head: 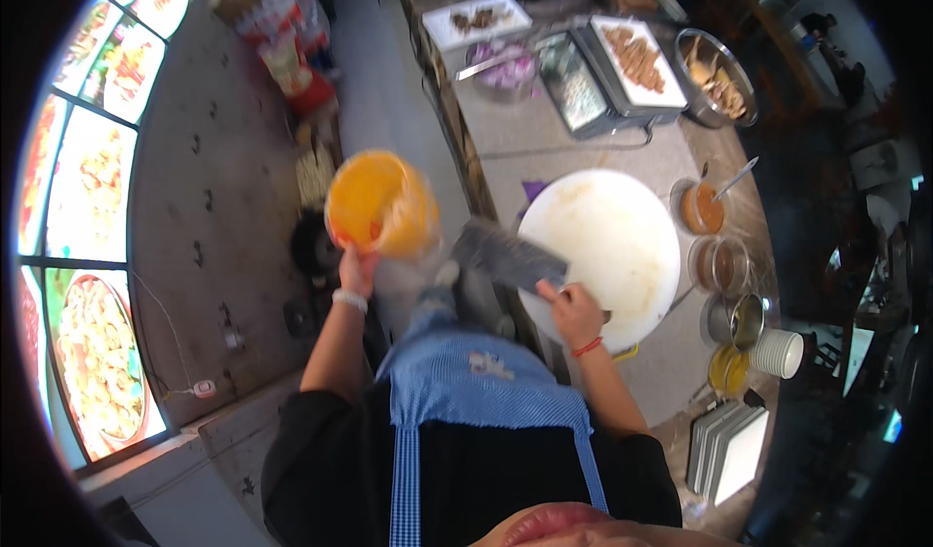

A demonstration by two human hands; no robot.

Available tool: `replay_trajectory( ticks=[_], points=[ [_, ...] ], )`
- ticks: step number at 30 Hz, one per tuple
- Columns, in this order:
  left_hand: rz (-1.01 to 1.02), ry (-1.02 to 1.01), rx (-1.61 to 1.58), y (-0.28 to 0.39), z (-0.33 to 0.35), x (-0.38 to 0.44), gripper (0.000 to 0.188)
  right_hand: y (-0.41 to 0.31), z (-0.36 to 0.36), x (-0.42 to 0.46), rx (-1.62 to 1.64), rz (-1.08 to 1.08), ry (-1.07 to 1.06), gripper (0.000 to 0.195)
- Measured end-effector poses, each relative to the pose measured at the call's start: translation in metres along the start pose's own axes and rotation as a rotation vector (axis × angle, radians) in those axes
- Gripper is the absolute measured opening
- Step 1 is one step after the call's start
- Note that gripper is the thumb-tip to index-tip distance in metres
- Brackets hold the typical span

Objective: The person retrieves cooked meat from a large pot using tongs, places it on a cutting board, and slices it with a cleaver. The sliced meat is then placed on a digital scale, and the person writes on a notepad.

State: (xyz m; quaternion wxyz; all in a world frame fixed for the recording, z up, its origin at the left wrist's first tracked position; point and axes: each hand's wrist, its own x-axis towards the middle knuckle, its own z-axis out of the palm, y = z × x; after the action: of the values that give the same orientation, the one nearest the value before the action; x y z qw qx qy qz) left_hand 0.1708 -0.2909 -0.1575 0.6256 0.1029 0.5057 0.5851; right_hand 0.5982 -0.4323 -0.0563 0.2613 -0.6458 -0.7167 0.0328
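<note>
My left hand (357,274) grips the near edge of a round yellow-orange plastic container (342,193), held tilted over the floor left of the worktop. Some pale, blurred matter shows at its right side; I cannot tell what. My right hand (578,315) holds a cleaver by its handle. The broad dark blade (506,255) points left, past the rim of a round white chopping board (612,234). Faint brownish stains mark the board's surface. A purple scrap (534,191) lies by the board's far left edge.
Chopped red onion (510,73) fills a bowl with a metal utensil across it. Beyond are a white tray of brown meat strips (634,62) and a steel bowl (747,113). Sauce containers (702,208), stacked white bowls (776,354) and stacked trays (736,459) line the right edge.
</note>
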Motion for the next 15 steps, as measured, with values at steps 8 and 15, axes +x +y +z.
replay_trajectory(
  ticks=[8,15],
  points=[
    [-0.156,0.164,0.327,-0.009,0.055,0.138,0.027,0.017,-0.012,-0.057,-0.332,0.790,0.125,0.046],
    [-0.183,-0.029,0.442,-0.051,0.112,0.244,0.022,0.003,0.022,-0.073,-0.419,0.912,0.054,0.046]
  ],
)
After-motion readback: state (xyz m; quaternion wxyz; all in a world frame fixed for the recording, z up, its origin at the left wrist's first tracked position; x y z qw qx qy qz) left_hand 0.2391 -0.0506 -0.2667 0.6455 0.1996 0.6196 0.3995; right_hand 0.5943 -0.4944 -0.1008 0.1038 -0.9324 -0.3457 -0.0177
